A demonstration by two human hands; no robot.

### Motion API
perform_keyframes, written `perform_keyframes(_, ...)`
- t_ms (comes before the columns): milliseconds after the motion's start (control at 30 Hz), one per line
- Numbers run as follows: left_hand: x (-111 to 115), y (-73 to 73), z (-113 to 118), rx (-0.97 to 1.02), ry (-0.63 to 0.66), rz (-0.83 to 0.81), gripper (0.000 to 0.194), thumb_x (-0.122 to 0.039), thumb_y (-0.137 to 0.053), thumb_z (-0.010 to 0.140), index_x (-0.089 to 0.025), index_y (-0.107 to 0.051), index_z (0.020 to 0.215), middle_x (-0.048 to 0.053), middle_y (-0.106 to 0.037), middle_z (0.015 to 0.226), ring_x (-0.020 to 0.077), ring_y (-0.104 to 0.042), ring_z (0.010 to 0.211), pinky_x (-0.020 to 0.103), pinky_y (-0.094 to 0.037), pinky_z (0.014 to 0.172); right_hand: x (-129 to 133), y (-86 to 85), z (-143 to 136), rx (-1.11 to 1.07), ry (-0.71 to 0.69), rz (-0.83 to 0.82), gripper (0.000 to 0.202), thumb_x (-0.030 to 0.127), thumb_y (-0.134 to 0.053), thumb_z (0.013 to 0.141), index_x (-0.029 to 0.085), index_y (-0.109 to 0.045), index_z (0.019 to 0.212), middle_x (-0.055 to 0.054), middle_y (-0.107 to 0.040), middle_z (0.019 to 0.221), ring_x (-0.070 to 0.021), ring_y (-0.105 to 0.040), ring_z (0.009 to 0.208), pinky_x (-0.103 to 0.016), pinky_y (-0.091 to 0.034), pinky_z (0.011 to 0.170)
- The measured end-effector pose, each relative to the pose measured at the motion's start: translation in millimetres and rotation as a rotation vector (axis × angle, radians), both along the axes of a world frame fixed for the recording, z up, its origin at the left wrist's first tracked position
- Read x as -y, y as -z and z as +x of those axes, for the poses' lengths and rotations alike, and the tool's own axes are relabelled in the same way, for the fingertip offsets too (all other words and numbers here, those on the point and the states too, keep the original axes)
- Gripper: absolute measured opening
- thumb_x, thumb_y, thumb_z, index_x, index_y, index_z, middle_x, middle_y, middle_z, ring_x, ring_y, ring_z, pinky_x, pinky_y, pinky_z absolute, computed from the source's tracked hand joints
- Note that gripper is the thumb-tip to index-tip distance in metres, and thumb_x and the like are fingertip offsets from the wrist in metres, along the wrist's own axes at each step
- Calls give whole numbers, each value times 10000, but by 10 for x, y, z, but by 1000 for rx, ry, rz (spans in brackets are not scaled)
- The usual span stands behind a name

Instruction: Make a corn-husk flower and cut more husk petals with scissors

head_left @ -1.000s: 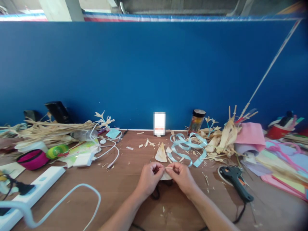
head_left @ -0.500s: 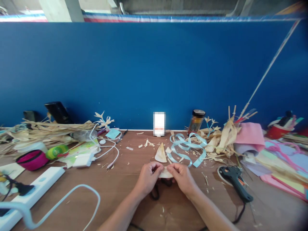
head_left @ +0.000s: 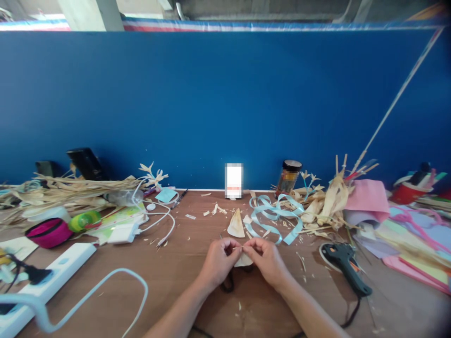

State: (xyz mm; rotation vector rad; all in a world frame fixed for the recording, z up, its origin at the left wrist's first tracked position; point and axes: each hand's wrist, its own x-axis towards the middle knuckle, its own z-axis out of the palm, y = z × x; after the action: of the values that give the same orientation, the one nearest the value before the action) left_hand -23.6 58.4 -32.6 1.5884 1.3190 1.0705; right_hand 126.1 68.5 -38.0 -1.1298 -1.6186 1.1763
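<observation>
Near the middle of the brown table, my left hand [head_left: 221, 260] pinches the left side of a small pale husk piece [head_left: 244, 261]. My right hand [head_left: 265, 258] pinches the same piece from the right, and the fingertips of both hands nearly meet at its top. Its lower part shows as a cream shape between the hands. Just beyond them a pointed husk piece [head_left: 236, 224] lies on the table, with a curled light blue ribbon [head_left: 260, 220] to its right. A dark cord [head_left: 228, 282] is partly hidden under my hands.
A glue gun [head_left: 347, 267] lies at the right, near pink cloth [head_left: 366, 199] and dried husks [head_left: 329, 202]. A lidded jar [head_left: 289, 177] stands by the blue partition [head_left: 211, 103]. At the left are a power strip [head_left: 52, 281], cables and a magenta pouch [head_left: 48, 233].
The husk piece between my hands has turned, and its lower part now hangs as a wider, more pointed shape. My fingertips have drawn closer together.
</observation>
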Motion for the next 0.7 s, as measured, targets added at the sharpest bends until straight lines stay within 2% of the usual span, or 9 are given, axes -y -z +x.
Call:
perform_keyframes(233, -51, 39, -89, 52, -32, -29, 240, -320, -518, 703, -109, -635, 704, 7, -573, 541, 104, -483, 485, 197, -358, 471, -33, -40, 70, 162, 55, 105, 246, 358, -470, 778, 152, -571, 690, 6, -540, 573, -119, -474, 546, -207, -351, 505)
perform_keyframes(400, -138, 10, -217, 176, -240, -16, 277, -353, -513, 718, -112, -615, 809, 21, -596, 616, 122, -524, 519, 223, -422, 504, -139, -50, 190, 154, 203, 122, 278, 404, -472, 767, 153, -560, 686, 27, -461, 509, -104, -401, 478, -210, -304, 461)
perform_keyframes(467, -116, -20, -179, 208, -219, -1, 300, -367, -500, 733, -116, -616, 851, 43, -621, 700, 131, -546, 576, 229, -439, 531, -137, -40, 176, 124, 185, 104, 275, 404, -475, 768, 153, -553, 689, 29, -461, 518, -101, -399, 482, -207, -303, 463)
perform_keyframes(567, -43, -56, -71, 141, -88, 45, 292, -342, -532, 721, -122, -630, 887, 53, -647, 742, 142, -559, 641, 231, -439, 591, -80, -14, 92, 89, 108, 99, 271, 397, -474, 777, 150, -547, 690, 22, -487, 555, -102, -424, 515, -202, -326, 486)
perform_keyframes(700, 3, -59, -8, 23, -55, 61, 246, -320, -516, 727, -119, -655, 748, 33, -633, 640, 127, -523, 563, 216, -395, 529, -8, -13, 6, 44, 55, 78, 272, 398, -472, 781, 148, -549, 707, 18, -512, 567, -104, -450, 524, -198, -343, 490)
